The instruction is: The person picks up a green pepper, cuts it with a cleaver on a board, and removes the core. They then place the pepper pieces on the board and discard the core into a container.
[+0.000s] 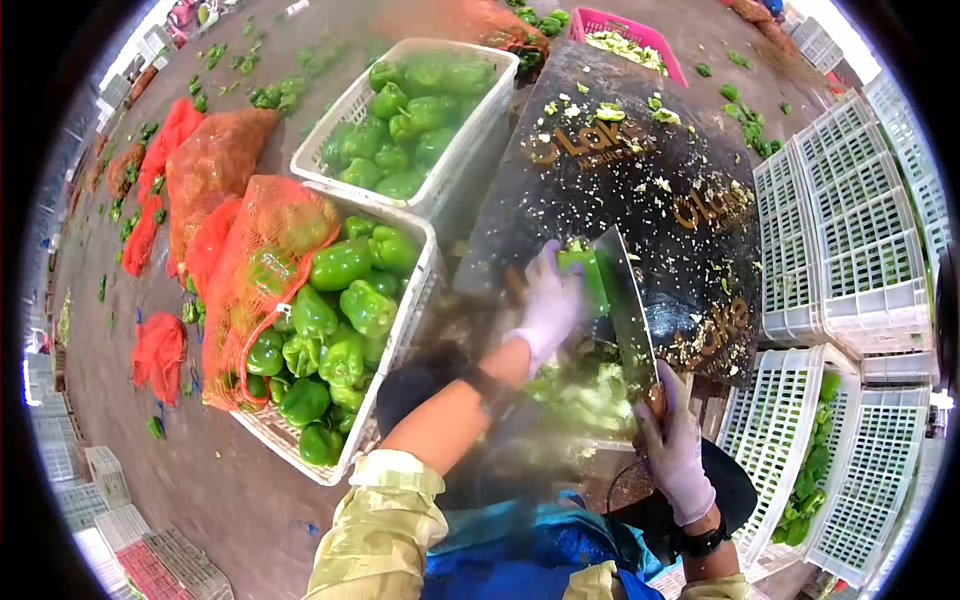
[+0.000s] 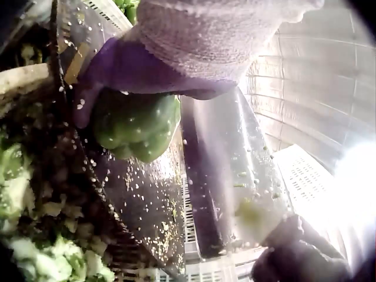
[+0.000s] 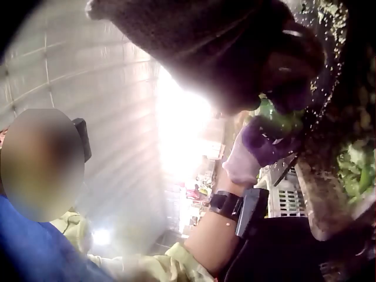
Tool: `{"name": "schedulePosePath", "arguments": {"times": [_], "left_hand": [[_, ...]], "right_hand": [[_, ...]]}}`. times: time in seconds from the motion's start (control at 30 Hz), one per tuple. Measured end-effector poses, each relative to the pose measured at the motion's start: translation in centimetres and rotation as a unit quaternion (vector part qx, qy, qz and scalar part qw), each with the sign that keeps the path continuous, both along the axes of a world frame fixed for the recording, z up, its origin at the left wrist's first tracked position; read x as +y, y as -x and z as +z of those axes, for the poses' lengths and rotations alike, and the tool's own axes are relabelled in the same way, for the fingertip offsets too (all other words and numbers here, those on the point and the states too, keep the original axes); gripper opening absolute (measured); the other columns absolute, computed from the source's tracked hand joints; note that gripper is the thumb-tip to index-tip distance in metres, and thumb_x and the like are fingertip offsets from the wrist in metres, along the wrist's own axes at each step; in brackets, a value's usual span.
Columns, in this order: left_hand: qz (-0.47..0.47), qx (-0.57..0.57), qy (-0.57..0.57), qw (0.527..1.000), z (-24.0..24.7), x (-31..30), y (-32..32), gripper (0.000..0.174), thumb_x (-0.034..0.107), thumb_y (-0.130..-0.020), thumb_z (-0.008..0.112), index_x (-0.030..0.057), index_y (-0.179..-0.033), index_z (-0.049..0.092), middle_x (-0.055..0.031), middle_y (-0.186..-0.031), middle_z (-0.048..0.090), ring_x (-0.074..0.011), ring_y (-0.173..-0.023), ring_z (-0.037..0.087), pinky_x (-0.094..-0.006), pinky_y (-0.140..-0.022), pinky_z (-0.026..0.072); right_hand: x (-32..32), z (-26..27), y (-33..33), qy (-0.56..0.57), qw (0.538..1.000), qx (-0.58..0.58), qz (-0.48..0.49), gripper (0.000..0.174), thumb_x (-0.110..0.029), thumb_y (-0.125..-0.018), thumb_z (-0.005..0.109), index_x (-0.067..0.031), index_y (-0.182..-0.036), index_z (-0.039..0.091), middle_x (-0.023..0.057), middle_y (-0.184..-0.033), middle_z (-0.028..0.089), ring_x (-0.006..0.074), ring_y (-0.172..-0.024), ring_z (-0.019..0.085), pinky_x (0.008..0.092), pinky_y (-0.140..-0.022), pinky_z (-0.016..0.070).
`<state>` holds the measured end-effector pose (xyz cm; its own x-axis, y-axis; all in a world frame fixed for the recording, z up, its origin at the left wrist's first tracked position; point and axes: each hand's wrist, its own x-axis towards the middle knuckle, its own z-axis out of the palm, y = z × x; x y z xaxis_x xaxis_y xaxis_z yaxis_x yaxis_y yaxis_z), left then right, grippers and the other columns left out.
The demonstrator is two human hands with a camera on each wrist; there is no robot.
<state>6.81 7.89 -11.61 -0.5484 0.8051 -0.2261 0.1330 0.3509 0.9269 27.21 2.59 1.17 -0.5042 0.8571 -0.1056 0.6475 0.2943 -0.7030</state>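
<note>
My left hand (image 1: 548, 305), in a purple-palmed glove, grips a green bell pepper (image 1: 588, 282) at the near edge of a black board (image 1: 510, 205). Its smooth green underside shows beneath the fingers in the left wrist view, where the pepper (image 2: 138, 126) hangs over the board's edge. In my gloved right hand (image 1: 678, 455) is the wooden handle of a cleaver (image 1: 630, 310). The broad blade points away from me, close along the pepper's right side. Below both hands lies a blurred heap of pale green chopped pieces (image 1: 590, 395).
Two white crates (image 1: 430, 260) of whole peppers stand to the left, the nearer partly covered by an orange mesh bag (image 1: 265, 270). Stacked white crates (image 1: 850, 230) rise on the right. Pale scraps dot the board. A pink crate (image 1: 672, 52) of cut pieces sits beyond it.
</note>
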Motion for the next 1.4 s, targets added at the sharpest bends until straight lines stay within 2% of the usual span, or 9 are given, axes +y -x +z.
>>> {"name": "schedulePosePath", "arguments": {"times": [0.3,0.57,0.83,0.93,1.1,1.2,1.33,1.37,1.4], "left_hand": [[-0.001,0.064,0.003,0.998,0.9,0.0,-0.3,0.041,0.026,-0.095,0.047,0.0081,-0.132,0.040,-0.0236,-0.130,0.040,-0.0433,-0.120,0.043,-0.0474,-0.102,0.0345],[0.003,0.033,-0.018,0.999,0.4,1.4,1.7,0.043,0.027,-0.097,0.043,0.0076,-0.135,0.037,-0.0283,-0.130,0.041,-0.0443,-0.117,0.046,-0.0459,-0.102,0.0363],[0.007,0.099,0.004,0.995,-0.6,1.6,1.9,0.043,0.029,-0.098,0.044,0.0076,-0.135,0.040,-0.0282,-0.129,0.046,-0.0438,-0.118,0.047,-0.0464,-0.100,0.0384],[0.009,-0.010,-0.006,1.000,-0.3,2.5,3.2,0.045,0.030,-0.099,0.042,0.0056,-0.136,0.039,-0.0286,-0.131,0.045,-0.0436,-0.122,0.044,-0.0461,-0.102,0.0370],[-0.004,0.036,-0.036,0.999,-2.4,2.4,3.8,0.049,0.034,-0.100,0.040,0.0034,-0.137,0.036,-0.0301,-0.128,0.048,-0.0425,-0.118,0.050,-0.0455,-0.101,0.0383],[-0.004,-0.129,-0.040,0.991,-1.9,1.8,4.6,0.049,0.035,-0.100,0.039,0.0041,-0.137,0.036,-0.0305,-0.129,0.048,-0.0423,-0.119,0.050,-0.0446,-0.101,0.0387],[0.085,-0.291,0.071,0.950,2.9,2.4,4.8,0.050,0.037,-0.099,0.041,0.0056,-0.138,0.036,-0.0284,-0.125,0.054,-0.0393,-0.120,0.050,-0.0413,-0.099,0.0402],[0.031,-0.134,0.037,0.990,-2.0,2.9,5.3,0.051,0.037,-0.099,0.041,0.0062,-0.138,0.035,-0.0271,-0.127,0.052,-0.0381,-0.121,0.050,-0.0412,-0.099,0.0410],[0.032,-0.153,0.012,0.988,-2.8,2.4,5.2,0.050,0.036,-0.099,0.041,0.0073,-0.138,0.034,-0.0255,-0.125,0.054,-0.0375,-0.117,0.052,-0.0427,-0.096,0.0425]], "right_hand": [[2.3,0.2,2.2,0.022,0.996,-0.073,0.053,0.041,-0.007,-0.091,0.055,-0.0004,-0.129,0.040,0.0277,-0.094,0.061,0.0455,-0.087,0.061,0.0449,-0.072,0.0487],[6.3,-8.4,4.8,-0.029,0.996,-0.020,0.077,0.036,-0.012,-0.089,0.054,-0.0024,-0.119,0.038,0.0240,-0.078,0.061,0.0458,-0.072,0.060,0.0539,-0.065,0.0461],[9.5,-3.1,5.9,0.076,0.984,-0.087,0.132,0.029,-0.011,-0.088,0.053,0.0010,-0.109,0.037,0.0291,-0.078,0.060,0.0480,-0.077,0.060,0.0553,-0.067,0.0454],[9.5,-7.7,6.1,-0.041,0.991,-0.027,0.126,0.031,-0.012,-0.086,0.055,0.0003,-0.109,0.039,0.0266,-0.082,0.062,0.0471,-0.080,0.060,0.0535,-0.067,0.0466],[9.1,-6.5,6.9,0.009,0.991,-0.072,0.112,0.028,-0.011,-0.085,0.056,0.0005,-0.106,0.041,0.0249,-0.082,0.062,0.0444,-0.081,0.062,0.0516,-0.070,0.0479],[10.5,-4.1,7.9,0.031,0.980,-0.106,0.168,0.031,-0.015,-0.086,0.053,0.0020,-0.108,0.041,0.0257,-0.080,0.062,0.0439,-0.079,0.062,0.0518,-0.070,0.0486],[11.0,-10.7,7.9,-0.022,0.989,-0.089,0.115,0.035,-0.014,-0.085,0.054,-0.0011,-0.115,0.041,0.0269,-0.081,0.062,0.0459,-0.078,0.062,0.0526,-0.070,0.0486],[10.9,-12.6,8.2,-0.050,0.990,-0.068,0.114,0.034,-0.014,-0.085,0.054,-0.0032,-0.115,0.041,0.0276,-0.083,0.062,0.0462,-0.079,0.061,0.0527,-0.071,0.0485],[10.9,-11.9,8.2,-0.017,0.992,-0.056,0.116,0.035,-0.013,-0.085,0.055,-0.0028,-0.115,0.040,0.0289,-0.085,0.062,0.0461,-0.081,0.061,0.0521,-0.072,0.0482]]}}
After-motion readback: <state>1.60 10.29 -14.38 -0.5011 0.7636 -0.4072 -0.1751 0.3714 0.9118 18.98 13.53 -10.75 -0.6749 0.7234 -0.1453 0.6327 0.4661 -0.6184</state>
